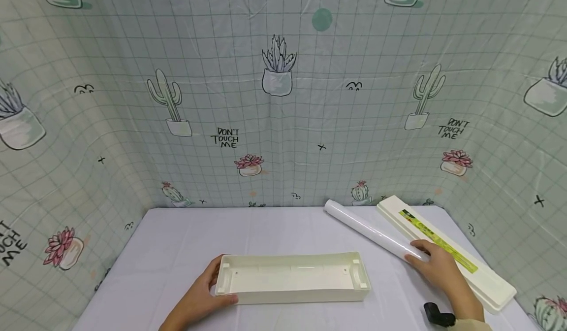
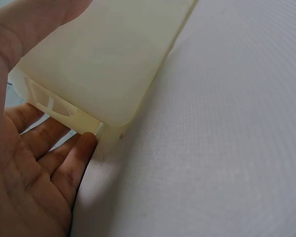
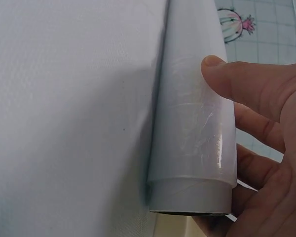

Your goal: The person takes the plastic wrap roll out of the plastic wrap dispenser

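A long, open cream plastic box (image 1: 292, 296) sits at the front middle of the table, its hollow side showing. My left hand (image 1: 201, 291) grips its left end, thumb on the near side and fingers at the end wall; the left wrist view has the box (image 2: 103, 59) between thumb and fingers (image 2: 81, 158). A roll of cling film (image 1: 367, 225) lies slanting at the right. Around its near end, my right hand (image 1: 438, 267) holds it, the thumb (image 3: 227, 76) on one side and the other fingers partly hidden behind the roll (image 3: 192, 123).
To the right of the roll lies a long cream lid (image 1: 491, 284) with a yellow-green label, partly behind the right forearm. A white cloth covers the table (image 1: 186, 237). Patterned cactus curtains (image 1: 283, 124) stand around the back and sides. A black device (image 1: 438, 315) is by the right wrist.
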`<state>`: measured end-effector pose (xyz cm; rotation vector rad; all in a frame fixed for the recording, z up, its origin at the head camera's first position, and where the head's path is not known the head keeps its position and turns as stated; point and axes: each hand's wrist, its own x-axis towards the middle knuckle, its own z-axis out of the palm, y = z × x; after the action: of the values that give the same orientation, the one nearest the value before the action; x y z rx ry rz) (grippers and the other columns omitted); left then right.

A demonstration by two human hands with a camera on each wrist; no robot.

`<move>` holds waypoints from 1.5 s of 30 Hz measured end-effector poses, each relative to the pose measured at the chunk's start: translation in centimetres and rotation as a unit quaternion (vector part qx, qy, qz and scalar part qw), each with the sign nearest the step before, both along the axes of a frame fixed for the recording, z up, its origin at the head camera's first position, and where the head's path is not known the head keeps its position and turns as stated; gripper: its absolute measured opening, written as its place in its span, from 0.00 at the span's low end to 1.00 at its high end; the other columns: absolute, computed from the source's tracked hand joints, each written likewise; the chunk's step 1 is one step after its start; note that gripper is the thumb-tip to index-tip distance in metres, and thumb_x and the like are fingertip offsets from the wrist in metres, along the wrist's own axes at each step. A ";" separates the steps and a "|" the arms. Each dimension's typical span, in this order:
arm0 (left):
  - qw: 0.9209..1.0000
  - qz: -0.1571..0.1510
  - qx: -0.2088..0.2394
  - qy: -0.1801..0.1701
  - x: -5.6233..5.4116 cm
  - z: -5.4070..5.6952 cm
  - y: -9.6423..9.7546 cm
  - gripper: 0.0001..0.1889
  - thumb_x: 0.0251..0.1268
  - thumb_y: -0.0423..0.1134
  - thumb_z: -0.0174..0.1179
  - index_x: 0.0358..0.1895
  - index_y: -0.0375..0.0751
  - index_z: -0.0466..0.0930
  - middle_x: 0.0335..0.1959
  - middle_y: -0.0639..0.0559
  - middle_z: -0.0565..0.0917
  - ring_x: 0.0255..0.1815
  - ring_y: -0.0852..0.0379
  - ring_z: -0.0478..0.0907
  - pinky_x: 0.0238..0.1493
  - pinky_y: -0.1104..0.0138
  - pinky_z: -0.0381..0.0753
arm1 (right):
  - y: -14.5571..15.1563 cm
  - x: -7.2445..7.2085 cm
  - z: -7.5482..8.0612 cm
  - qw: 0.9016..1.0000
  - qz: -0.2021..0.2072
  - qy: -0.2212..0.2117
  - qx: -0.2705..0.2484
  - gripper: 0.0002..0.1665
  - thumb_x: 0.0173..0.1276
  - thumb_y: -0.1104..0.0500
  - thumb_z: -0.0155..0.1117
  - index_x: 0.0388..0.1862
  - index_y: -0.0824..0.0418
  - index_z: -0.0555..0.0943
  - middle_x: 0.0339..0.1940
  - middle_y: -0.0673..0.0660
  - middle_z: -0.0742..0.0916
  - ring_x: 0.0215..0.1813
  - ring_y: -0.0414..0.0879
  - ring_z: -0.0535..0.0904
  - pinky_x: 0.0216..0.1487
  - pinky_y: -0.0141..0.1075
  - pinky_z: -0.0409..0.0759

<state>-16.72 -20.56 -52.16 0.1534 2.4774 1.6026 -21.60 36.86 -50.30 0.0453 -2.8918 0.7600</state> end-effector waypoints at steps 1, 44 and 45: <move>1.000 0.000 -0.001 0.001 0.0 0.0 0.0 0.55 0.51 0.45 0.80 0.81 0.41 0.55 0.77 0.39 0.67 0.72 0.40 0.72 0.61 0.58 0.76 | 0.1 0.0 0.0 1.000 -0.002 -0.005 0.003 0.28 0.67 0.52 0.74 0.57 0.69 0.81 0.55 0.73 0.86 0.59 0.73 0.79 0.57 0.63 0.75; 1.000 -0.003 -0.005 -0.004 0.0 0.2 0.0 0.56 0.52 0.45 0.80 0.81 0.40 0.54 0.77 0.38 0.67 0.74 0.39 0.71 0.59 0.65 0.77 | -0.7 0.0 0.0 1.000 -0.004 -0.009 0.006 0.31 0.67 0.53 0.74 0.60 0.73 0.79 0.57 0.74 0.84 0.61 0.73 0.77 0.59 0.64 0.73; 1.000 -0.004 -0.005 -0.005 0.0 0.2 0.0 0.56 0.53 0.45 0.79 0.81 0.40 0.53 0.78 0.38 0.67 0.74 0.39 0.71 0.59 0.66 0.76 | -0.7 0.0 0.0 1.000 -0.004 -0.010 0.005 0.31 0.67 0.53 0.74 0.60 0.73 0.79 0.57 0.74 0.84 0.61 0.73 0.78 0.59 0.64 0.73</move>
<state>-16.71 -20.57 -51.99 0.1535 2.4744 1.5839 -21.59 36.18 -50.28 0.0265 -2.9133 0.7493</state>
